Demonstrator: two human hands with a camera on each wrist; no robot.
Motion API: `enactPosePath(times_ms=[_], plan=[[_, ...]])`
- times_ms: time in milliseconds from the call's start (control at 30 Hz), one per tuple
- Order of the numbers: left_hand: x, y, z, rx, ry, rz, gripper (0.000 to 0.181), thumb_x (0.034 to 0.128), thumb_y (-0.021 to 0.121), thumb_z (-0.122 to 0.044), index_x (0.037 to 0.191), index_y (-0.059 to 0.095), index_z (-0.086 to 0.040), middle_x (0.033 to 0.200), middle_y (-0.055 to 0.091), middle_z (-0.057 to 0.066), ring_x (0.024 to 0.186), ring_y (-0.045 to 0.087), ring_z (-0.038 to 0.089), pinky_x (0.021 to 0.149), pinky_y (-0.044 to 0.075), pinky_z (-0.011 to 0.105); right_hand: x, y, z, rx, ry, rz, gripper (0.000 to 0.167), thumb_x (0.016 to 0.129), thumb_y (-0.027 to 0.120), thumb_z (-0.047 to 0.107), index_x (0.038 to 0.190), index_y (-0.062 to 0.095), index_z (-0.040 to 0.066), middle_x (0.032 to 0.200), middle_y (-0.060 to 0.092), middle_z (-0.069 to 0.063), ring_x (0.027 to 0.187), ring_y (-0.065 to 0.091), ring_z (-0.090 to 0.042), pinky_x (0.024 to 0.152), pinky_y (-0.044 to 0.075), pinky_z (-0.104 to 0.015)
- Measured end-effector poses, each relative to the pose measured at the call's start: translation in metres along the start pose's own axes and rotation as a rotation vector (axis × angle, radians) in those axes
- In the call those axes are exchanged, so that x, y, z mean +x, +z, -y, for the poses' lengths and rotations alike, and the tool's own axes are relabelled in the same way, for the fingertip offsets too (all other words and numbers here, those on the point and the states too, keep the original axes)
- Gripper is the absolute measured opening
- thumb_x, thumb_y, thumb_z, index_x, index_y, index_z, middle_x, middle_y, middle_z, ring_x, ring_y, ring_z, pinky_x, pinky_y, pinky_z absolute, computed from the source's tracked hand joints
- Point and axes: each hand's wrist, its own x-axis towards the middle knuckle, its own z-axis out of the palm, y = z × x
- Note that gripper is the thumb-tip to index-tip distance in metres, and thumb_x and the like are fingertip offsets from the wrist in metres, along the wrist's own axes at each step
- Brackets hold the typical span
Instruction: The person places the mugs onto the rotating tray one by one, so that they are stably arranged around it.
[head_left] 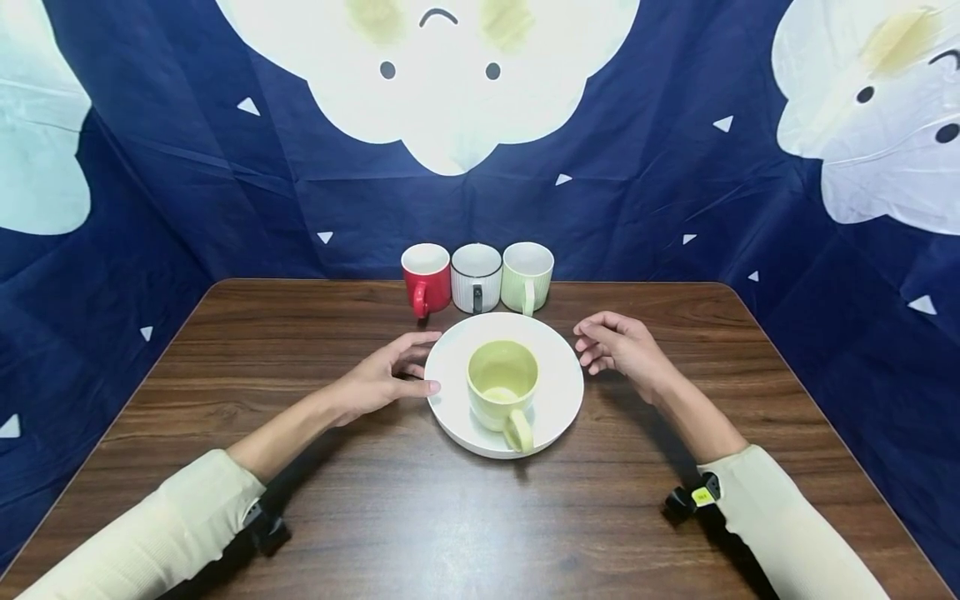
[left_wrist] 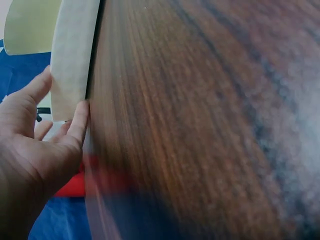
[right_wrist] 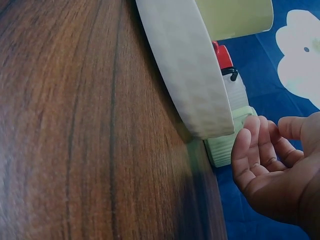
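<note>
A round white plate (head_left: pixel 457 417) with a raised side lies on the wooden table, and a yellow-green mug (head_left: pixel 501 387) stands upright on it, handle toward me. At the plate's left edge is my left hand (head_left: pixel 382 379), thumb and fingers spread. In the left wrist view its thumb touches the rim and the fingers are by the plate's textured side wall (left_wrist: pixel 72 65). My right hand (head_left: pixel 618 350) is just off the plate's right side, fingers loosely curled with nothing in them. The right wrist view shows a gap between those fingers (right_wrist: pixel 242 145) and the plate.
Behind the plate, a red mug (head_left: pixel 427 279), a white ribbed mug (head_left: pixel 475 287) with a dark rim and handle, and a pale green mug (head_left: pixel 527 275) stand side by side. A blue cloth (head_left: pixel 300 208) with white clouds hangs behind the table (head_left: pixel 360 517).
</note>
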Motion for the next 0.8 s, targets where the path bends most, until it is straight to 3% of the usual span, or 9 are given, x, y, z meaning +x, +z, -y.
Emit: enactPosePath(times_ms=[133,400,800], plan=[[0.003,0.000,-0.001,0.052,0.004,-0.021,0.076,0.1032,0.084,-0.015,0.170,0.047,-0.017,0.163,0.060,0.015,0.133,0.066,0.031,0.105,0.054,0.030,0.000,0.000,0.000,0.003,-0.001,-0.002,0.031,0.118,0.059,0.020,0.129,0.062,-0.008,0.095,0.073,0.002,0.080,0.072,-0.009,0.072,0.063,-0.025],[0.009,-0.004,-0.002,0.068,-0.014,-0.036,0.072,0.1045,0.083,-0.020,0.168,0.050,-0.015,0.164,0.061,0.017,0.141,0.063,0.036,0.110,0.056,0.035,0.001,0.000,0.001,-0.002,-0.004,-0.007,0.029,0.117,0.059,0.020,0.128,0.063,-0.007,0.094,0.073,0.002,0.079,0.072,-0.010,0.071,0.063,-0.025],[0.019,-0.007,-0.002,0.061,0.033,-0.057,0.061,0.1077,0.077,-0.015,0.164,0.054,-0.005,0.160,0.062,0.025,0.142,0.063,0.039,0.101,0.057,0.022,0.002,-0.002,0.000,-0.013,0.007,-0.014,0.032,0.118,0.058,0.021,0.130,0.062,-0.009,0.094,0.073,0.002,0.080,0.072,-0.010,0.072,0.063,-0.025]])
